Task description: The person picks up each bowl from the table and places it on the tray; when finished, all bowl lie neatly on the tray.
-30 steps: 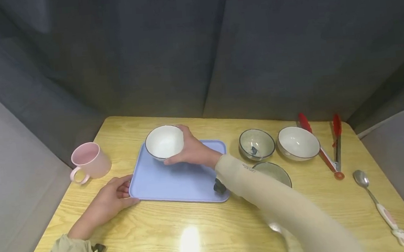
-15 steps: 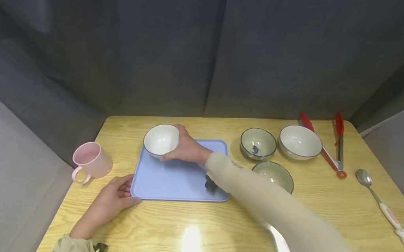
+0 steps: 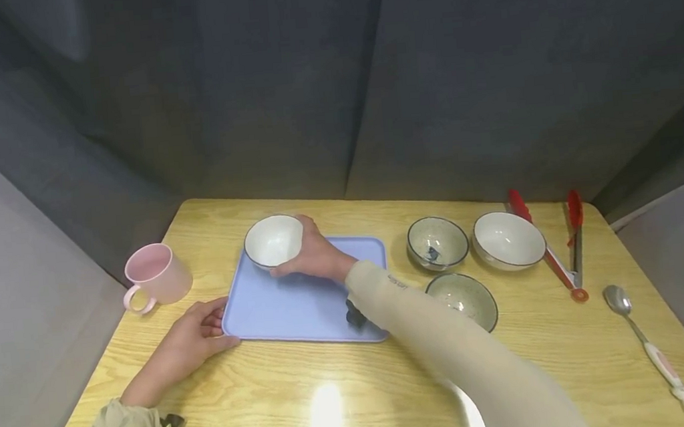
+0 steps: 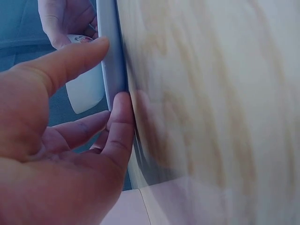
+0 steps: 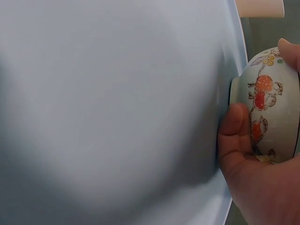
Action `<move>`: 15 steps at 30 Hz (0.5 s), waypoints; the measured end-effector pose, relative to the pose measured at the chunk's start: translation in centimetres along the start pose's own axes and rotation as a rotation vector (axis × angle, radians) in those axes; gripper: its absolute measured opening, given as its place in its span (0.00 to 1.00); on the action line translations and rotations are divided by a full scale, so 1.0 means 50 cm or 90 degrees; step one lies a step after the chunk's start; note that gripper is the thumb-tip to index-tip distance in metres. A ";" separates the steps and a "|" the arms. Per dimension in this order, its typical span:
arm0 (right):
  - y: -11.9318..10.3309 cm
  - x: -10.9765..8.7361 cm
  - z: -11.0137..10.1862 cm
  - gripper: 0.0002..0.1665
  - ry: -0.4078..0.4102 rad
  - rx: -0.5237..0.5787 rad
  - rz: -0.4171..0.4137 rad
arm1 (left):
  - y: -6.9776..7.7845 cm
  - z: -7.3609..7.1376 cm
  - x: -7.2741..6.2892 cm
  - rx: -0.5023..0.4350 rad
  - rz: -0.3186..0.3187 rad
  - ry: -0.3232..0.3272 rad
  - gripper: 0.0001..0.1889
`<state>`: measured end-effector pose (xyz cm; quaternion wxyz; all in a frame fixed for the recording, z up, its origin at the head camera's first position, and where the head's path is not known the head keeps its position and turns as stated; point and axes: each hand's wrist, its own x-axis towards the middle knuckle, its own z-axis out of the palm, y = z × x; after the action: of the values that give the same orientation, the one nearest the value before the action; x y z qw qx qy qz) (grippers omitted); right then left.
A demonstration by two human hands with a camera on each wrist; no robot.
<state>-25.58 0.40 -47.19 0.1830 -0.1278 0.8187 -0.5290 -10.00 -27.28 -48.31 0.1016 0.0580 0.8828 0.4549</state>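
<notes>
My right hand [image 3: 316,250] grips a white bowl [image 3: 270,240] with a dark rim, thumb on its near side and fingers around its right side. The bowl stands upright over the far left corner of a light blue tray [image 3: 292,311]. In the right wrist view, red and orange painted figures show on the bowl's outer wall, and its foot is right at the tray's surface. My left hand [image 3: 189,338] holds the tray at its near left corner. The left wrist view shows the thumb across the rim and curled fingers [image 4: 121,124] against the side.
Left of the tray stands a pink mug [image 3: 157,276]. To the right are a speckled bowl [image 3: 437,241], a greenish bowl [image 3: 469,294] partly behind my sleeve, another white bowl [image 3: 508,240], red-tipped tongs [image 3: 554,267] and a spoon [image 3: 648,347]. A dark curtain [image 3: 332,87] rises behind the table.
My right hand has moved slightly left with the white bowl, then settled a little lower over the tray's far left corner. The left hand keeps its hold on the tray.
</notes>
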 end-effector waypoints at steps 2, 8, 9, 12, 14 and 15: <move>0.003 0.003 0.001 0.84 0.000 0.003 0.003 | 0.001 0.002 -0.001 -0.004 -0.002 0.002 0.44; 0.005 0.008 0.002 0.83 0.007 0.006 0.003 | 0.001 0.002 -0.001 0.004 0.000 0.006 0.44; 0.003 0.008 0.002 0.83 0.009 0.007 0.002 | 0.001 0.001 -0.001 0.007 0.002 0.005 0.44; -0.002 0.007 0.004 0.82 0.011 0.010 -0.002 | 0.000 0.001 0.000 0.010 0.000 0.004 0.45; -0.007 0.005 0.006 0.82 0.012 0.009 -0.003 | 0.000 0.000 0.000 0.014 -0.001 0.005 0.45; -0.009 0.005 0.006 0.82 0.012 0.009 -0.002 | 0.000 0.000 0.000 0.016 -0.001 0.005 0.45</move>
<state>-25.66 -0.13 -46.93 0.1752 -0.1231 0.8164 -0.5362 -10.01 -27.27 -48.28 0.0976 0.0565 0.8889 0.4441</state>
